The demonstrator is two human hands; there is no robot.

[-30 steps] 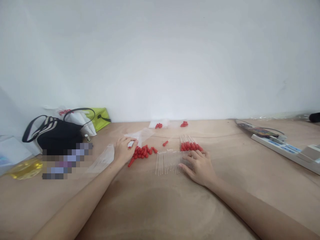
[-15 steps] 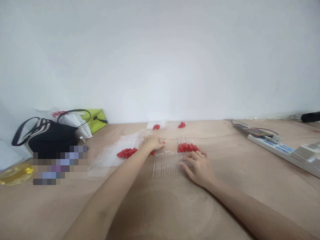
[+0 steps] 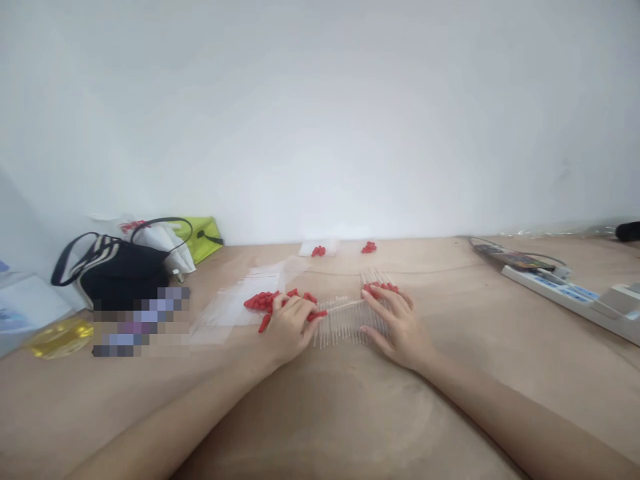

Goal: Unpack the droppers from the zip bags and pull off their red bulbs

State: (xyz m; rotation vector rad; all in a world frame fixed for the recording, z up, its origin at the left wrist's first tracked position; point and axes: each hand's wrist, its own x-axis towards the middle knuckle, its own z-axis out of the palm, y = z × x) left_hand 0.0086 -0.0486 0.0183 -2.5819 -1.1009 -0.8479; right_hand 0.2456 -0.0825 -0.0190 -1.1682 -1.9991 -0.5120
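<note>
My left hand (image 3: 293,327) is closed, its thumb and fingers pinching a red rubber bulb (image 3: 319,315). From that bulb a thin clear tube (image 3: 345,306) seems to run toward my right fingertips. Below it lies a row of thin clear dropper tubes (image 3: 333,330), side by side. My right hand (image 3: 397,327) rests over the right end of this row, thumb and forefinger apart. Its fingers partly cover droppers with red bulbs (image 3: 380,288). Beside and behind my left hand is a heap of loose red bulbs (image 3: 260,301).
Clear plastic bags (image 3: 220,320) lie left of the heap. Two small groups of red bulbs (image 3: 319,251) (image 3: 369,247) sit near the wall. A black bag (image 3: 125,277) and a lime-green bag (image 3: 200,240) stand at left; a power strip (image 3: 550,290) lies at right.
My left hand has come back toward me from the plastic bags and now pinches a red bulb beside the tube row. Several red bulbs lie more spread out. My right hand has shifted slightly.
</note>
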